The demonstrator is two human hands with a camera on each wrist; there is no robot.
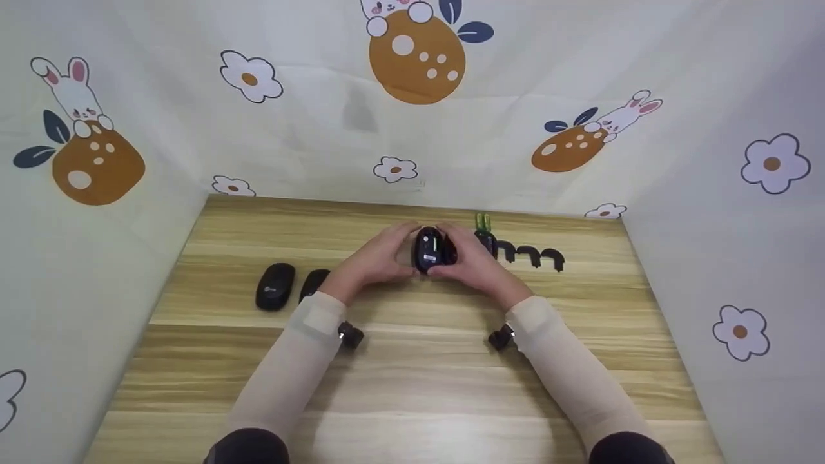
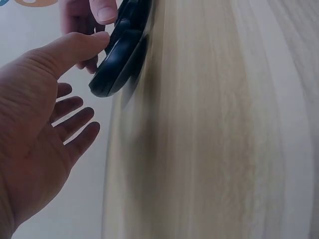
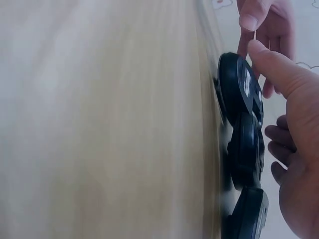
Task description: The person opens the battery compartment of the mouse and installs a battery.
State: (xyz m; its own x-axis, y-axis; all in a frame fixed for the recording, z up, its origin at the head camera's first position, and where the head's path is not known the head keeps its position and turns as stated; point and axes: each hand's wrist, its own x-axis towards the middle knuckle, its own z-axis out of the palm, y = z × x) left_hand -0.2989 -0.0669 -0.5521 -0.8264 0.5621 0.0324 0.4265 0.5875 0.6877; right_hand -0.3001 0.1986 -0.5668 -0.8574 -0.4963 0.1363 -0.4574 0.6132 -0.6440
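An overturned black computer mouse point(image 1: 428, 250) lies on the table between the two hands, its underside and pale label facing up. My left hand point(image 1: 385, 252) is on its left side, with the thumb close to its edge and the other fingers spread apart in the left wrist view. My right hand point(image 1: 475, 261) is on its right, its thumb near the lower edge and its other fingers loosely bent. Contact is unclear. Another dark mouse point(image 3: 244, 152) is partly hidden by the right hand. Beyond it is a further black mouse point(image 1: 488, 242), with two green batteries point(image 1: 483, 222) just behind.
Two black mice point(image 1: 276, 287) sit at the left, one partly covered by the left forearm. Three curved black pieces point(image 1: 529, 256) lie in a row at the right. A patterned cloth point(image 1: 309, 142) encloses the back and sides of the wooden table point(image 1: 425, 386).
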